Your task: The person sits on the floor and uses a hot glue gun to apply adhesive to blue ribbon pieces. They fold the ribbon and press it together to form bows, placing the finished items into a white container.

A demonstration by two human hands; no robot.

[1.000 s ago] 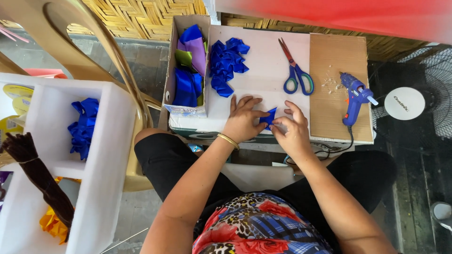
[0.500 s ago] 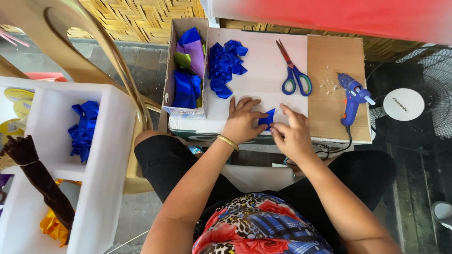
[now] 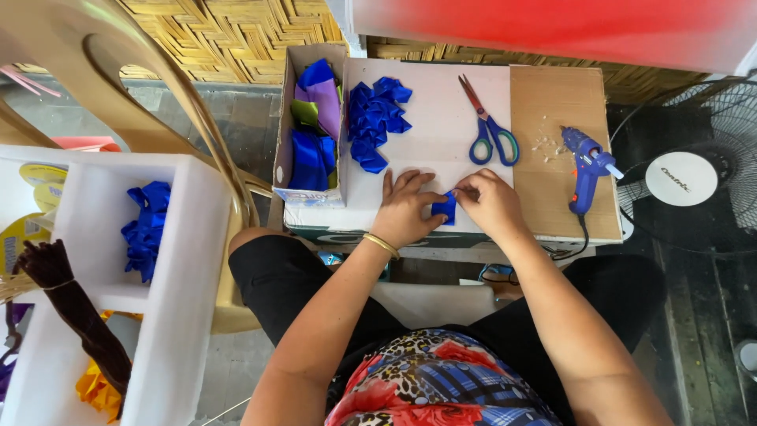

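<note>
Head view: your left hand (image 3: 404,211) and right hand (image 3: 490,203) pinch a blue ribbon piece (image 3: 445,208) in closed fingers on the tabletop (image 3: 430,150); scissors (image 3: 489,130), glue gun (image 3: 585,164) nearby.

Bright, even daylight here, soft and shadowless for the most part; both hands throw only faint shade on the white board (image 3: 430,150). That board runs close to overexposed, and the white shelf unit (image 3: 181,260) glares pale. The red band (image 3: 552,28) along the top edge smears out of focus. Wide-angle bending shows at the borders, where the beige chair (image 3: 118,71) curves. The right side sits dim, the fan (image 3: 694,177) perhaps slightly soft.
</note>
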